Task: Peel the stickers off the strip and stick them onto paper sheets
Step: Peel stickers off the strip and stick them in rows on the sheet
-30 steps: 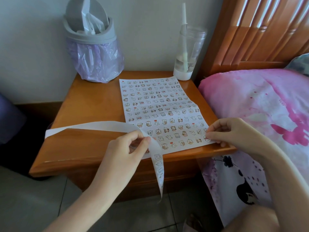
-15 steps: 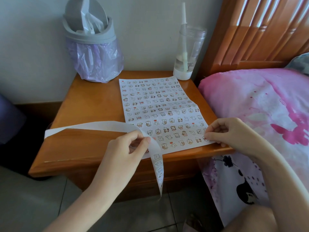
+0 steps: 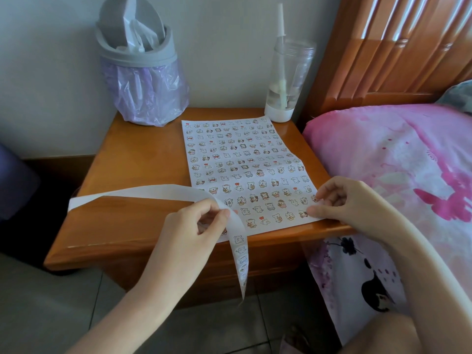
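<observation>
Unmoved: left hand's [image 3: 194, 227] grip on strip [image 3: 143, 192]

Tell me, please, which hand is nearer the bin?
Left. The left hand grips the strip in front of the bin; the right hand is farther right, on the sheet.

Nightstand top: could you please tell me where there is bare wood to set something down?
Free: nightstand top left of the paper sheet, between bin and strip; a narrow band right of the sheet, near the bottle. Crowded: front edge, at left hand and right hand.
</observation>
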A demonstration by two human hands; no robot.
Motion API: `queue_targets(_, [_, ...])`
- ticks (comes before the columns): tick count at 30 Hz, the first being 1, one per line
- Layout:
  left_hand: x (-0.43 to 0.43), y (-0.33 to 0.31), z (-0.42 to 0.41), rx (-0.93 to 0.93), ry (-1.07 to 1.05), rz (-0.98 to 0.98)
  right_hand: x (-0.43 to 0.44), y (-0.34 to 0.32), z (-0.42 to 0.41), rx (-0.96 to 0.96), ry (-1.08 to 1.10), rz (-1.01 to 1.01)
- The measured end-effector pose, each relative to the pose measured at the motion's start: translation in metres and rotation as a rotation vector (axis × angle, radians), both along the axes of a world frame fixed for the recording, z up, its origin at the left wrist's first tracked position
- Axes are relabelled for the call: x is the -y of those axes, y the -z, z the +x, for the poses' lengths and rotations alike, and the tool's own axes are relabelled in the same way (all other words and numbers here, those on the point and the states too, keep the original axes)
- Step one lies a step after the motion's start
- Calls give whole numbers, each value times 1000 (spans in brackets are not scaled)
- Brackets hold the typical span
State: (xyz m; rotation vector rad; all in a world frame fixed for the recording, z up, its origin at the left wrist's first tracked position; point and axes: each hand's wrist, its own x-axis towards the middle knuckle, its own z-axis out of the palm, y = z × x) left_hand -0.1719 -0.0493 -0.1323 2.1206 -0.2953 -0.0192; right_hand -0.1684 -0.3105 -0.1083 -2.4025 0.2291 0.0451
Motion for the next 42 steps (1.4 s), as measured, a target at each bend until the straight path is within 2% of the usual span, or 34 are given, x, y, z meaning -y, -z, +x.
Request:
queue_targets(13, [2,-3,-1,28,1,-14,8,1,1,-66,-39,66])
queue_targets(18, [1,-3,0,11,8,-15,8,0,0,-62,-74,23])
queue_targets(22, [-1,-7,1,-30,3,-71,-1,-5,-5,95,-46,12])
queue_targets(26, [-5,-13,2,-93,-20,-221,-44,-15,-12,335,-178,181])
queue_targets(29, [-6,-16,2,-70,-43,-266,-73,-11,-15,341,-329,217])
queue_targets(33, [-6,-18,1,-60,-50,-303,-89,-3,-20,311,-413,261])
queue_targets(39, [0,-19,-1,-170,-44,-440,-89,-4,-20,317,-380,328])
queue_targets(42, [0,-19,-2,-185,20,-443,-88,-4,-21,324,-348,356])
